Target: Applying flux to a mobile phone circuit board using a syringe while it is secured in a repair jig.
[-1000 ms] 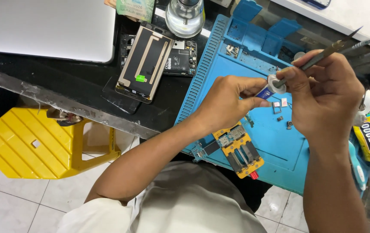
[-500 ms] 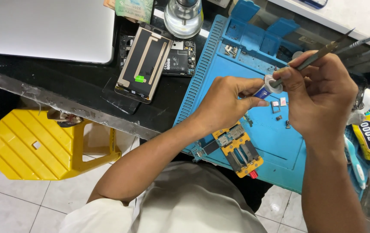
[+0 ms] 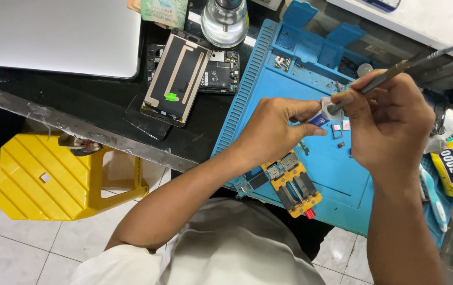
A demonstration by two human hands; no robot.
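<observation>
Two hands at work over a blue repair mat, tool tip meeting a small roll of tape.

Left hand (image 3: 274,129) pinching a small white roll of tape (image 3: 327,112), fingers narrow around it, above the blue mat (image 3: 268,74). Right hand (image 3: 390,124) closed on a thin metal tool (image 3: 390,71), tip at the roll's edge. Seemingly mid-step at lifting the tape end; steady, fine tip control called for. Yellow clamp (image 3: 292,182) with a circuit board lying near on the bench (image 3: 78,100).

The laptop (image 3: 63,34) runs off the top-left edge, and the glass jar (image 3: 225,21) loses its top there too. The left hand (image 3: 274,132) hides most of the small tube (image 3: 318,119) — its body can't be made out. Tiny parts (image 3: 341,132) on the blue mat (image 3: 268,79) are too small to tell — screws or chips.
</observation>
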